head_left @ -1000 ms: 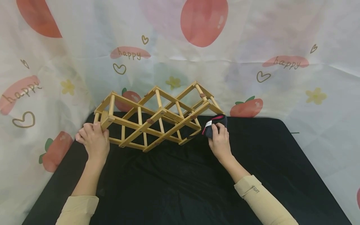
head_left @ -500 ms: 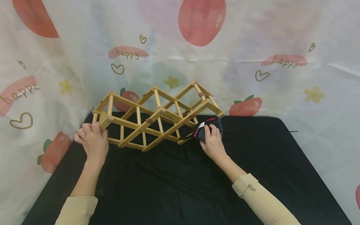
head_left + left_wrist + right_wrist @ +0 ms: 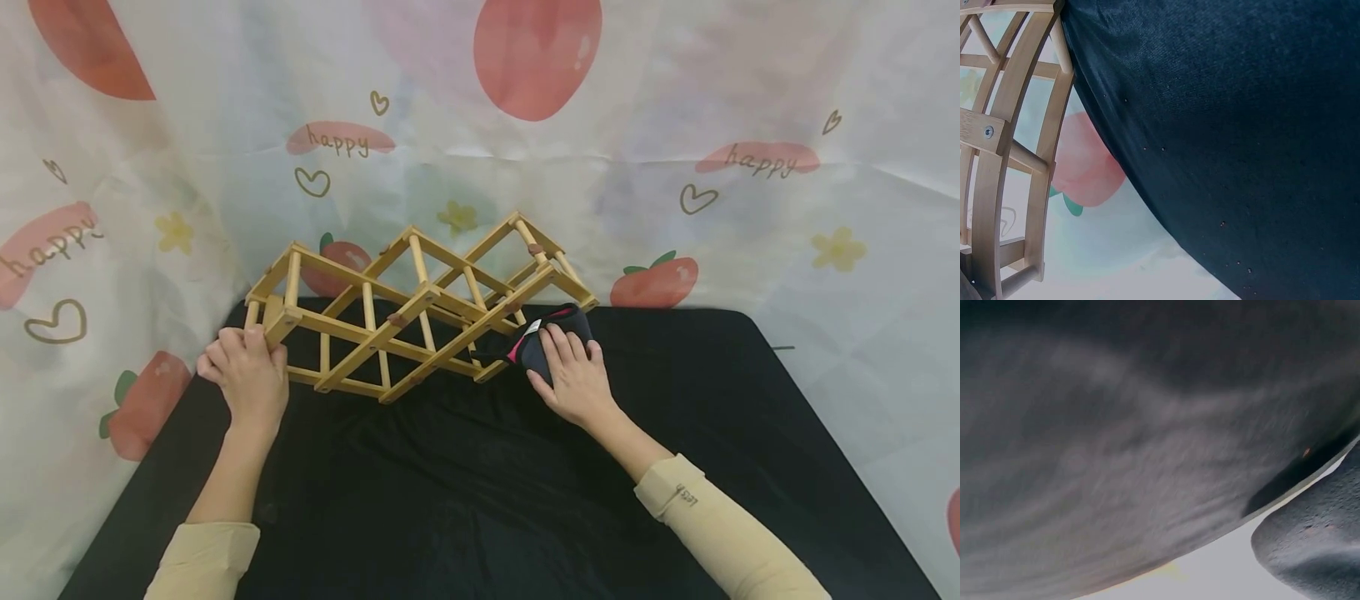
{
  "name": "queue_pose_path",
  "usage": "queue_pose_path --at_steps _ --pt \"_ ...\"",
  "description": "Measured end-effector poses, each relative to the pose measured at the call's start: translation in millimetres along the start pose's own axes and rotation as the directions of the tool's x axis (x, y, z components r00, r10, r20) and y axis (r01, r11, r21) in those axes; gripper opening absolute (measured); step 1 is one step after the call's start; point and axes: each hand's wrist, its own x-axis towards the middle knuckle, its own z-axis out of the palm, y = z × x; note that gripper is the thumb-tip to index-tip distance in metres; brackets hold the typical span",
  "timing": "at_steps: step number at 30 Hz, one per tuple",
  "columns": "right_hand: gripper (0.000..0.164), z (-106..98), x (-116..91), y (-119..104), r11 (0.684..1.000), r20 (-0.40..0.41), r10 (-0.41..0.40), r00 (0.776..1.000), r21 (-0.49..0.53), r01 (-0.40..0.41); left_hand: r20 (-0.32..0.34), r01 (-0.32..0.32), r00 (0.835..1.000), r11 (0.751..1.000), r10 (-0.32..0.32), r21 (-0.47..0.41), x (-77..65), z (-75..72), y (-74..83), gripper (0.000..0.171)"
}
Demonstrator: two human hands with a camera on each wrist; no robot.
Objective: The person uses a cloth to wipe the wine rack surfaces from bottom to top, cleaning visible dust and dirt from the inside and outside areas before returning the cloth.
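A folding wooden wine rack stands stretched out across the table in the head view. My left hand grips its left end with the fingers curled over the frame. At the right end, a dark navy fabric pouch with pink lining, a white label and a black strap sits partly against the lower bars. On it lies my right hand, fingers fairly straight and thumb spread to the side. The left wrist view shows rack slats at its left edge. A blurred grey rounded shape fills the right wrist view's corner.
Black cloth covers the table, its folds running in front of the rack. Behind and beside it hangs a pale curtain printed with fruit, hearts and "happy". The rack stands near the table's back edge.
The right hand has moved the pouch left, against the rack's right end, and its fingers have straightened over it. The left hand keeps its grip, and the rack looks almost unmoved.
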Motion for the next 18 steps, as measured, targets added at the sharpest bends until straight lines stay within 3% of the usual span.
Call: queue_pose_path --at_steps 3,6,11,18 --pt "0.068 -2 1 4 0.999 -0.015 -0.05 0.999 -0.003 0.05 -0.005 0.002 1.0 1.0 -0.002 -0.003 0.4 -0.1 -0.8 0.011" --pt "0.066 -1 2 10 0.992 -0.096 -0.123 0.988 -0.032 0.12 -0.002 0.003 1.0 1.0 -0.003 -0.004 0.4 0.1 -1.1 0.01" --pt "0.058 4 7 17 0.973 -0.241 -0.23 0.943 -0.088 0.215 -0.009 -0.005 1.0 1.0 0.005 0.0 0.2 0.9 -1.0 0.011" --pt "0.061 10 14 16 0.959 -0.333 -0.28 0.9 -0.056 0.278 -0.006 -0.004 1.0 1.0 0.004 0.002 0.2 0.9 -1.0 0.011"
